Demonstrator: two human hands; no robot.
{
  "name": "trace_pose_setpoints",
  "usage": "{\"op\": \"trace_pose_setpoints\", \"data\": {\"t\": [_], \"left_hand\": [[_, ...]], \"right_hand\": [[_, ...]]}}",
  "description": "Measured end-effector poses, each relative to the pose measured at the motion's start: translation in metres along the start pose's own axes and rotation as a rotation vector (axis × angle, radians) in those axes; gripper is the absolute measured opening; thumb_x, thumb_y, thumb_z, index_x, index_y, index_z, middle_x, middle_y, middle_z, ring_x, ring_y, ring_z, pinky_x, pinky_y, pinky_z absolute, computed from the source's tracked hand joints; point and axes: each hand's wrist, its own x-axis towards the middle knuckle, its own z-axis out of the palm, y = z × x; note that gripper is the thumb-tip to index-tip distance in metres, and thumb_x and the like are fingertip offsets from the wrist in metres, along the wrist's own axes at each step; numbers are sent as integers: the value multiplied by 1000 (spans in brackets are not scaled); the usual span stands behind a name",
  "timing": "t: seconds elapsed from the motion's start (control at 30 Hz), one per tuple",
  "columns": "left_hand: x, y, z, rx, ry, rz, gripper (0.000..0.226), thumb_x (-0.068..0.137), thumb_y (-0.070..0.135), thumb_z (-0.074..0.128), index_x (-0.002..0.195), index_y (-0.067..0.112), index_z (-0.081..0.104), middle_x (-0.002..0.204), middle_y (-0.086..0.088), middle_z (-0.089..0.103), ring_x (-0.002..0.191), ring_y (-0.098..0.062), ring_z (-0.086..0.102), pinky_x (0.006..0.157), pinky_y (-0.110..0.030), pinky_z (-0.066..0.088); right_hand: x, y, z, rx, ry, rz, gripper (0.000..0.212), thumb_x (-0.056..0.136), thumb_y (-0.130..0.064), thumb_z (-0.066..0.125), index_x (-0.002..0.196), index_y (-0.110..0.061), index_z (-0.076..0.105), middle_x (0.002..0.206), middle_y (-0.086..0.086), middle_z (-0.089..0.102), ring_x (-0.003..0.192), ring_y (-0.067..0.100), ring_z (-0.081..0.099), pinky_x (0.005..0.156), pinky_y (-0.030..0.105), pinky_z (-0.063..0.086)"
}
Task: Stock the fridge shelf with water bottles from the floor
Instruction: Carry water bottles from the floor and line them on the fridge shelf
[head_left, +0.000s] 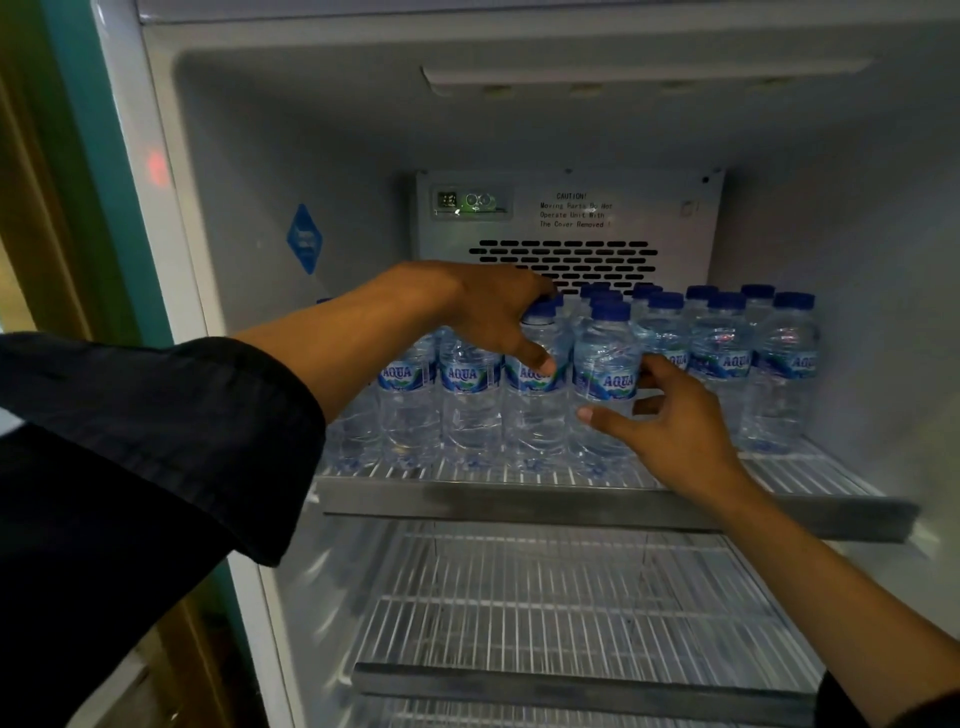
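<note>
Left hand (493, 306) reaching over bottle tops, fingers curling down round capped bottle (537, 384) in front row, thumb pressing on its label; right hand (670, 421) wrapping next bottle (605, 374) from right side, thumb lying across its lower front, fingers curling behind; both bottles standing upright near front edge of upper wire shelf (571, 480); more bottles (722, 358) crowding toward shelf's right and back edges; lower shelf (545, 623) showing beneath; dark sleeve (145, 467) covering left forearm.
</note>
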Motion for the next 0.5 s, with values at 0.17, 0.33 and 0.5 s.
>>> {"op": "trace_pose_setpoints", "data": {"t": [0.17,0.33,0.5], "left_hand": [[1,-5,2,-21,35,14,79,73,63,70,135,22,43,86,25,44,81,-3,51,72,-22,39],[1,-7,4,-35,34,21,84,71,67,69,139,26,40,93,23,46,90,-10,50,76,-23,38],[0,-10,8,-43,50,37,84,71,68,68,138,26,40,103,12,52,90,-10,55,73,-20,40]], "right_hand": [[0,1,1,-2,-9,1,73,58,-62,73,119,-28,52,103,-22,58,92,-9,55,70,7,41],[-2,1,0,-3,8,0,72,57,-60,76,118,-33,48,101,-26,55,88,-12,55,64,3,43],[-2,1,0,-8,6,9,68,56,-59,77,112,-32,50,97,-26,55,82,-12,56,63,1,43]]}}
